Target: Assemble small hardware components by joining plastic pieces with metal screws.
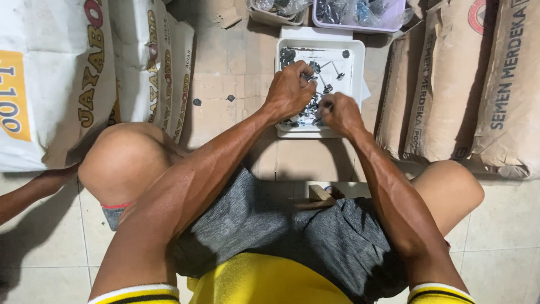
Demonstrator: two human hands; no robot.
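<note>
A white square tray (358, 56) lies on the tiled floor in front of my knees, with several small dark metal screws (338, 74) scattered in it. My left hand (289, 90) reaches into the tray with fingers curled over a heap of the screws at its near side. My right hand (338, 114) is beside it at the tray's near edge, fingers closed and pinching small screws. The hands nearly touch. What lies under my palms is hidden.
Brown paper cement sacks (450, 84) stand to the right, white woven sacks (62, 73) to the left. A lilac tub (394, 22) and a clear tub (270, 14) with bagged hardware sit beyond the tray. A small wooden block (319, 194) lies between my legs.
</note>
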